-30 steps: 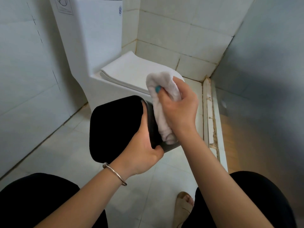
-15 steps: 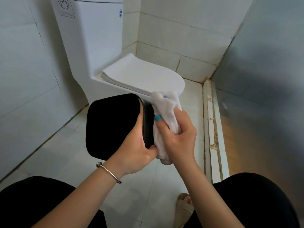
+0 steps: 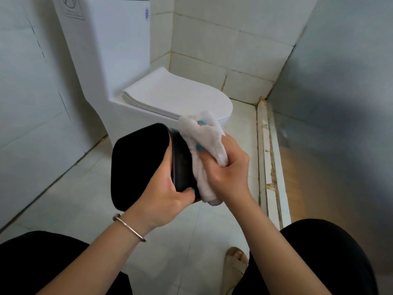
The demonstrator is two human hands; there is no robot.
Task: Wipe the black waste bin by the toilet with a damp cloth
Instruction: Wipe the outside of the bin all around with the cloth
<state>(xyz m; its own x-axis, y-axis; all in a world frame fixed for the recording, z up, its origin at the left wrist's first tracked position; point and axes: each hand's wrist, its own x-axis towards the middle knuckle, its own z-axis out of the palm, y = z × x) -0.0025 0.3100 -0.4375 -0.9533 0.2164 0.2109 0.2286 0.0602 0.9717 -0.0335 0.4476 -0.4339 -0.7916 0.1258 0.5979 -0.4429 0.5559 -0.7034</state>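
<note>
She holds the black bin point(image 3: 138, 165) up off the floor point(image 3: 80, 201), tipped on its side in front of the toilet point(image 3: 176, 99). Her left hand point(image 3: 163, 196) has its grip curled round the bin's rim. Her right hand point(image 3: 228, 167) grips a bunched white cloth point(image 3: 204, 145), pressed against the bin's side. A sticker point(image 3: 71, 7) on the tank and a small round blue logo point(image 3: 147, 13) are both too blurred to read.

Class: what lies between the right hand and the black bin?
In the head view, the white cloth lies between the right hand and the black bin.
</note>
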